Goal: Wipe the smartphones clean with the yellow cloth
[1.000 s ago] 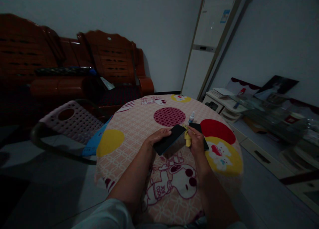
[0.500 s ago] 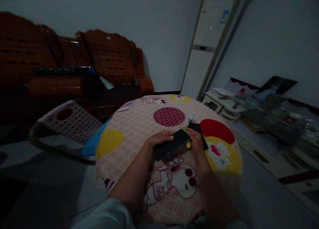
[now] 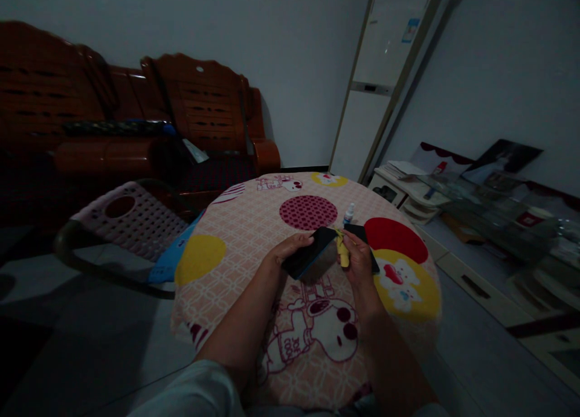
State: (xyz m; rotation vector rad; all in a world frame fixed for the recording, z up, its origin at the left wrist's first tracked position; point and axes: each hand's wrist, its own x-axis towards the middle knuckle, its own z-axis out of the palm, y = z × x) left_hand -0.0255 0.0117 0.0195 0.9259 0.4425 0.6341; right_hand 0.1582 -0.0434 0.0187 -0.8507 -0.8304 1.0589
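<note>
My left hand (image 3: 290,249) grips a thin, dark, flat slab (image 3: 310,255), perhaps a tablet, by its left side, thumb on top. The slab is tilted above the table. In my right hand (image 3: 359,258) is a crumpled yellow cloth (image 3: 343,255), pinched between the fingers and hanging down; its upper end meets the slab's far right corner. A second dark flat object (image 3: 373,261) lies on the table, partly hidden behind my right hand. Just beyond it stands a small white bottle (image 3: 348,214) with a blue label.
A patterned pink cloth covers the round table (image 3: 247,223). To the left is a woven chair (image 3: 136,217) with a blue item on it, and wooden seats (image 3: 203,103) line the wall. On the right stands a low cabinet (image 3: 466,278) with a glass top and clutter.
The slab has turned and tipped, its near left end rising. The yellow cloth, mostly hidden before, now hangs in plain sight below my right fingers.
</note>
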